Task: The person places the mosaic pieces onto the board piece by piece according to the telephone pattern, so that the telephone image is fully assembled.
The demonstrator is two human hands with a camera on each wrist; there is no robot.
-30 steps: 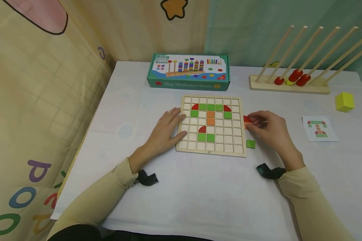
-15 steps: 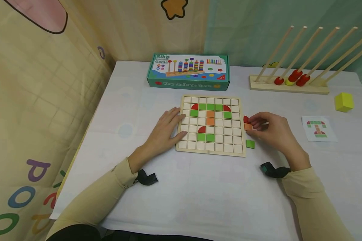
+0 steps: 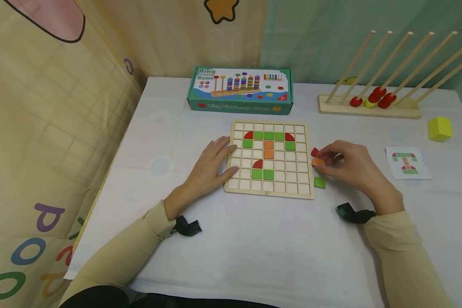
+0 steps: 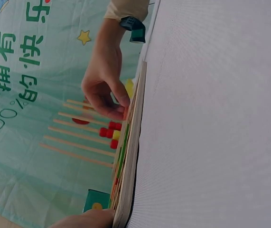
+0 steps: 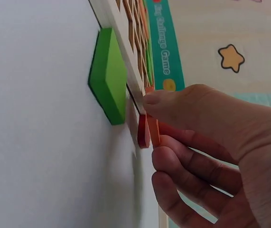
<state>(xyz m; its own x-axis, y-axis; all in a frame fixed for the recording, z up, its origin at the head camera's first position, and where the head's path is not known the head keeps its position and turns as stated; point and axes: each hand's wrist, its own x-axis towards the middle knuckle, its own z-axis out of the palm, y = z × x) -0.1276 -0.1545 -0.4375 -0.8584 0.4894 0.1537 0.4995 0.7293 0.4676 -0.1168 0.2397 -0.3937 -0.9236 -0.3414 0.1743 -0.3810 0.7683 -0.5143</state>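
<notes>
A wooden grid board (image 3: 269, 195) lies mid-table with red, green and orange tiles in several of its cells. My left hand (image 3: 208, 169) rests at the board's left edge, thumb and fingers extended over the rim. Just past the right edge, my right hand (image 3: 350, 164) pinches an orange square tile (image 5: 153, 130) between thumb and fingers, its face tilted. Right behind that tile is a red tile (image 5: 144, 133), partly hidden in the right wrist view. A loose green square tile (image 3: 320, 182) lies on the cloth beside the board, nearer my body.
A small pattern card (image 3: 408, 163) lies at the right, with a yellow block (image 3: 440, 129) behind it. At the back stand a green game box (image 3: 240, 107) and a wooden peg rack (image 3: 369, 111) with red and yellow beads.
My right wrist has shifted slightly right. The orange tile has tilted in my fingers and come a little apart from the red tile. My left hand stays put.
</notes>
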